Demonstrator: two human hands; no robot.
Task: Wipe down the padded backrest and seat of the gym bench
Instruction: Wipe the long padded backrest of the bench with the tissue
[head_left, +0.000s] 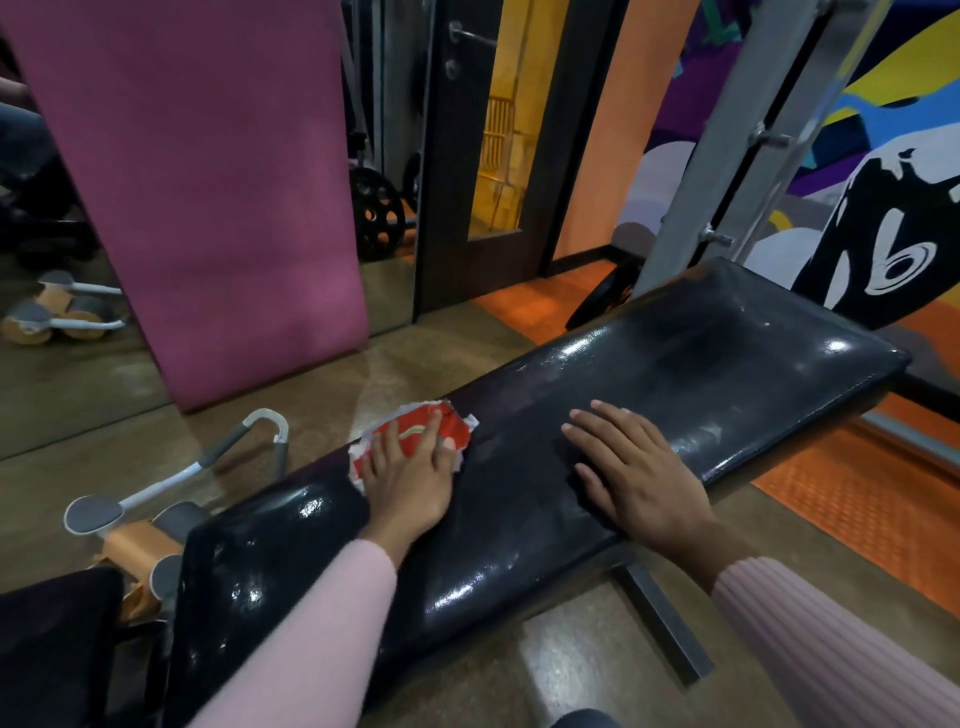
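Observation:
The black padded gym bench (701, 358) runs diagonally from lower left to upper right, its glossy surface showing wet-looking highlights. A second black pad (52, 639) sits at the lower left. My left hand (410, 473) lies flat with straight fingers on a red patch with ragged white edges (454, 434) at the bench's far edge. My right hand (634, 467) rests flat on the middle of the pad, fingers spread, over a darker matte area that may be a dark cloth (576, 457); I cannot tell for sure.
A pink mat (208, 197) leans against a mirror behind the bench. Grey and orange handles (171, 478) lie on the floor at left. A grey metal upright (727, 156) and a weight plate (602, 301) stand at the bench's far end. Orange floor matting (857, 499) lies to the right.

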